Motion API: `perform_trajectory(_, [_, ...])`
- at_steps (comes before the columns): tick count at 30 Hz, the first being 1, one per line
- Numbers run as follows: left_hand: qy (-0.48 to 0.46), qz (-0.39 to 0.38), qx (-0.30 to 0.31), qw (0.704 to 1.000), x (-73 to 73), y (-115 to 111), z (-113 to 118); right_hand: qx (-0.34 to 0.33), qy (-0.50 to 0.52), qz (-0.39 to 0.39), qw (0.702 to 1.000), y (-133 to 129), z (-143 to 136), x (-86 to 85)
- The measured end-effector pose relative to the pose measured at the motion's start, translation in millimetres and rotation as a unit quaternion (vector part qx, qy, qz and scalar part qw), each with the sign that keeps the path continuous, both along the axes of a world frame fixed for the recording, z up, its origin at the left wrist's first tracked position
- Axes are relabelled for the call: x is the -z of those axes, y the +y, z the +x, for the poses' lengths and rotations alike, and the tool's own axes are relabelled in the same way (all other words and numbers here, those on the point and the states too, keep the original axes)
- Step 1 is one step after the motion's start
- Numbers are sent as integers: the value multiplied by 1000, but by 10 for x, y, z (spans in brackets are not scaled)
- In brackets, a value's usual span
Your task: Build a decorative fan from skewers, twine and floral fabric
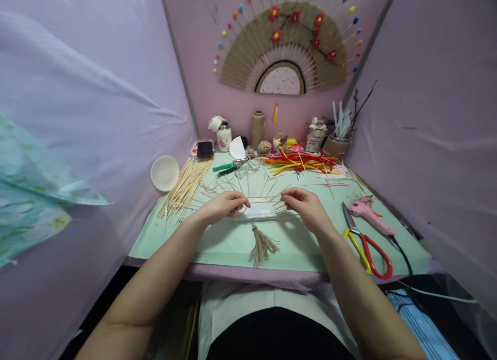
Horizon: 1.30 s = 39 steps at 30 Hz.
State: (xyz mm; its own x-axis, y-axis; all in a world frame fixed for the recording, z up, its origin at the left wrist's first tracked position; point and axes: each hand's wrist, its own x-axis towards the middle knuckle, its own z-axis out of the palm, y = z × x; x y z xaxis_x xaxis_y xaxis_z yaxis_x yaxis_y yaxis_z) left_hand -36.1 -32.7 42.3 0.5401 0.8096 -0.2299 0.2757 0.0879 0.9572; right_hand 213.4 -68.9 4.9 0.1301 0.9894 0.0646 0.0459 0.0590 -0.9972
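In the head view, my left hand and my right hand are raised over the middle of the table, both with fingers pinched. A thin brown strand of twine runs nearly level between them. Just beneath lies a small fan with a pale blue, patterned half-round base. Thin sticks spread from the base outward, partly covered by my hands. A brown twine tassel lies below the base, on the near side.
Scissors and a pink glue gun with its cord lie at right. Bamboo sticks and green-handled pliers are left. Red and yellow pipe cleaners, a twine spool and jars stand behind. A large fan hangs on the back wall.
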Motion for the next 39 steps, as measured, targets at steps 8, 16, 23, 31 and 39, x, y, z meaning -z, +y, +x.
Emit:
perform_trajectory(8, [151, 160, 46, 974, -320, -37, 38, -98, -105, 94, 985, -17, -400, -167])
perform_trajectory(16, [79, 146, 11, 986, -350, 46, -133, -77, -35, 53, 995, 21, -504, -139])
perform_trajectory(23, [20, 105, -75, 991, -136, 72, -322, -62, -48, 32, 996, 13, -300, -73])
perform_trajectory(31, [11, 158, -122, 980, 231, -154, -427, -39, -240, 81, 967, -216, 9, 35])
perform_trajectory(39, [96, 313, -169, 930, 456, -460, -388, -13, -402, 229, 886, -452, 236, 184])
